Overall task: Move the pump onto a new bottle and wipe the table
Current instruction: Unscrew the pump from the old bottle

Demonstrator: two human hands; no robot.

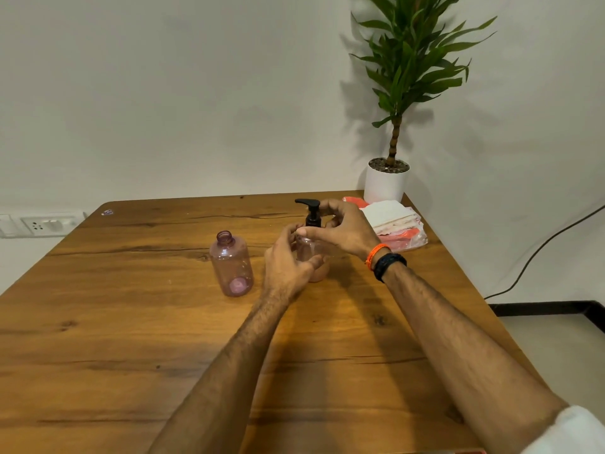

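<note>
Pump (311, 213): black, sitting upright on the neck of a clear pinkish bottle, nozzle pointing left, toward the far edge of the wooden table (131, 339), a bit right of the middle.
Pumped bottle (316, 253): standing, mostly hidden behind the 2 hands, some pinkish stuff at the bottom.
Open bottle (231, 263): same clear pink plastic, no cap, threaded neck showing, standing just left of the hands, apart from them.
Left hand (288, 260): cupped around the left side of the pumped bottle, fingers curled on its body, so it's got hold of it.
Right hand (343, 231): reaching over from the right, fingers curled around the pump collar, thumb across the front at the bottle's shoulder. Looks like a proper grip on the collar.
Right wrist: orange thread (375, 255) plus a black band (389, 265).
Far right corner: white pot with a tall green plant (386, 183), and in front of it a clear plastic bag of folded cloths (396, 224), white and orange, lying flat near the right edge.
Wall: white socket strip (42, 224) off the left edge, black cable (540, 250) hanging on the right.
</note>
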